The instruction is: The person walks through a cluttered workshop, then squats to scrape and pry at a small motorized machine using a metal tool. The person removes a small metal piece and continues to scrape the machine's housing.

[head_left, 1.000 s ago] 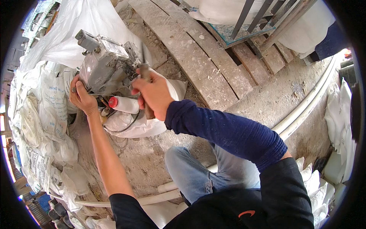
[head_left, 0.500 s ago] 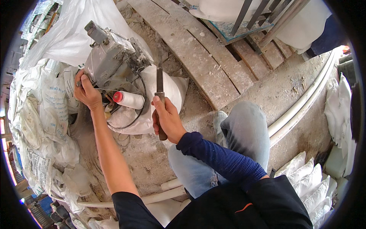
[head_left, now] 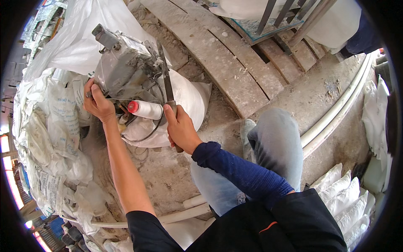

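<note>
A dusty grey portable bag sewing machine [head_left: 119, 67] sits tilted on a white sack [head_left: 195, 94]. A cone of white thread [head_left: 149, 110] with a red end is mounted at its near side. My left hand [head_left: 100, 101] is closed round the lower left part of the machine, its fingertips partly hidden. In my right hand [head_left: 182, 128] is a long narrow knife [head_left: 166, 75], gripped by its wooden handle. The blade points away from me and overlaps the machine's right side; whether it touches cannot be told. A black cable [head_left: 159, 122] loops beside the thread cone.
Wooden pallet planks [head_left: 235, 67] lie ahead, with a metal-barred frame [head_left: 268, 25] on them. Crumpled white sacks [head_left: 50, 122] are heaped at left. White pipes [head_left: 336, 109] curve along the right, and filled white bags [head_left: 340, 197] lie at lower right. Another person's dark sleeve [head_left: 363, 35] shows at far right.
The knife's blade has tipped to the left, from beside the machine to over its right side. My right hand has shifted slightly left. My left hand keeps its hold on the machine.
</note>
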The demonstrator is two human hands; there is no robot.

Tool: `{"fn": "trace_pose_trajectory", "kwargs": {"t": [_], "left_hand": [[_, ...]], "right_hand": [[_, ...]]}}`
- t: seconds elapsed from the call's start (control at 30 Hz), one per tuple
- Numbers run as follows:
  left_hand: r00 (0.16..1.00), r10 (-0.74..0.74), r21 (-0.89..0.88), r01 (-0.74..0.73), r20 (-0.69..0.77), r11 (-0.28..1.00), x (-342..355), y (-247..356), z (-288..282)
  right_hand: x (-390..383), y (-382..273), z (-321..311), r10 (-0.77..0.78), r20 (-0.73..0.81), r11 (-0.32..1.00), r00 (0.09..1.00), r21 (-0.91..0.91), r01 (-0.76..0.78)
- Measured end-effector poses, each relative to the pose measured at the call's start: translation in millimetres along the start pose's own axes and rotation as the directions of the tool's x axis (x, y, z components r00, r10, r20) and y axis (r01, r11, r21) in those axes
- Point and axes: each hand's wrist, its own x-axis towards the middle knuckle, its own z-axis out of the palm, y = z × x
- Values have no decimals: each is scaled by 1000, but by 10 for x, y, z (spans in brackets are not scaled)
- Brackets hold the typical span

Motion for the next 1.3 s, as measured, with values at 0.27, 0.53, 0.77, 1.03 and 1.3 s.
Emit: {"fn": "trace_pose_trajectory", "kwargs": {"t": [0.27,0.53,0.77,1.03,1.3], "left_hand": [[997,60,43,-62,44,997,-6,-24,-30],[998,30,35,-32,56,999,-5,-3,-38],[1000,-10,18,10,12,1000,-8,22,14],[999,-35,50,33,40,998,-19,38,-16],[998,-34,19,33,46,999,-10,130,15]], "right_hand": [[77,-147,-36,-42,-22,996,999,-86,40],[271,-247,-116,-90,17,986,996,-142,92],[442,-477,-154,-124,10,969,992,-212,123],[448,-439,-136,-119,28,970,992,-210,122],[426,-12,63,-312,-75,867,947,-430,251]]}}
